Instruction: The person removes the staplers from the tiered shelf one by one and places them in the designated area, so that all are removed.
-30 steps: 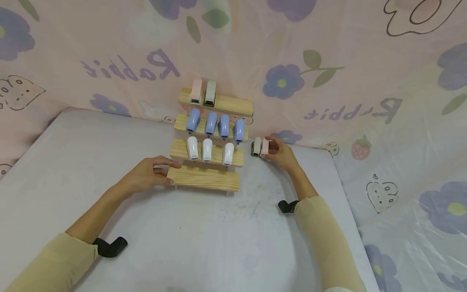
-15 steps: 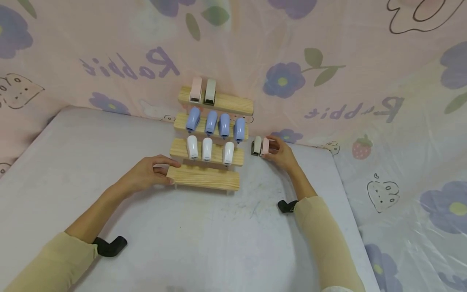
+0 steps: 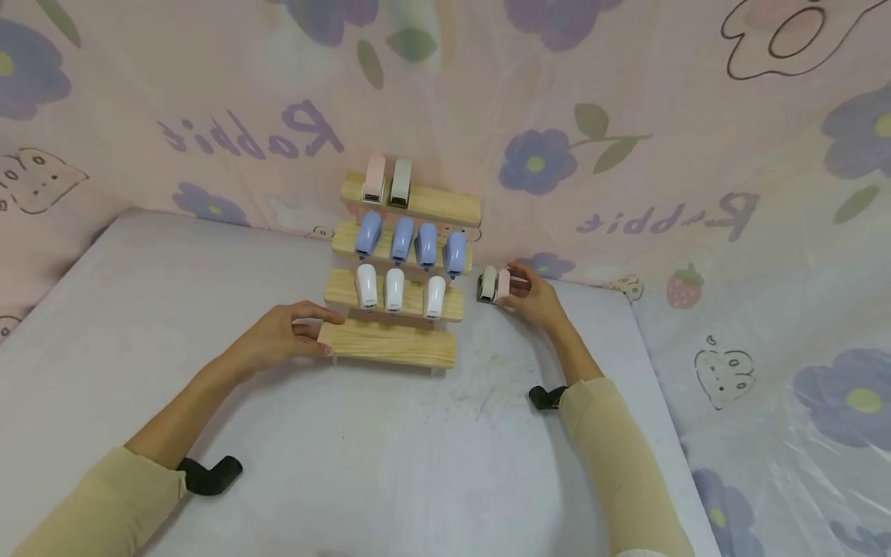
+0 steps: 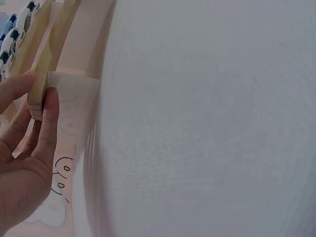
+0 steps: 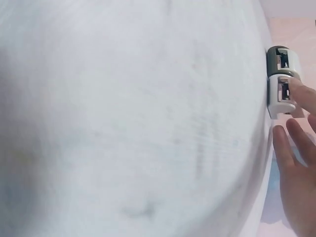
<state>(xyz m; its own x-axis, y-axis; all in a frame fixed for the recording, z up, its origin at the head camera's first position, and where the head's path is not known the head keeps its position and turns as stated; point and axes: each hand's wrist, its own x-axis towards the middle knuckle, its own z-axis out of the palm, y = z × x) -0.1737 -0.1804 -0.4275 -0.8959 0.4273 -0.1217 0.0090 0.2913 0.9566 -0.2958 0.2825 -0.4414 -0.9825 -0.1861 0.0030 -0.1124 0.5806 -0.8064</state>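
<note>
My left hand pinches the left end of the lowest wooden shelf of a stepped rack; in the left wrist view, thumb and fingers lie on either side of the board. To the right of the rack, a pink mini stapler stands on the table beside a grey-green stapler. My right hand holds the pink one from its right side, thumb at its front and index finger toward its back. In the right wrist view both staplers sit side by side, with a digit on the pink stapler.
The rack's top shelf bears a pink and a grey-green stapler at its left. Below are several blue staplers, then three white staplers with a gap before the rightmost. A patterned curtain hangs right behind the table.
The head view has tilted slightly, so everything sits a little lower in it. Both hands, the rack and the staplers otherwise keep their places.
</note>
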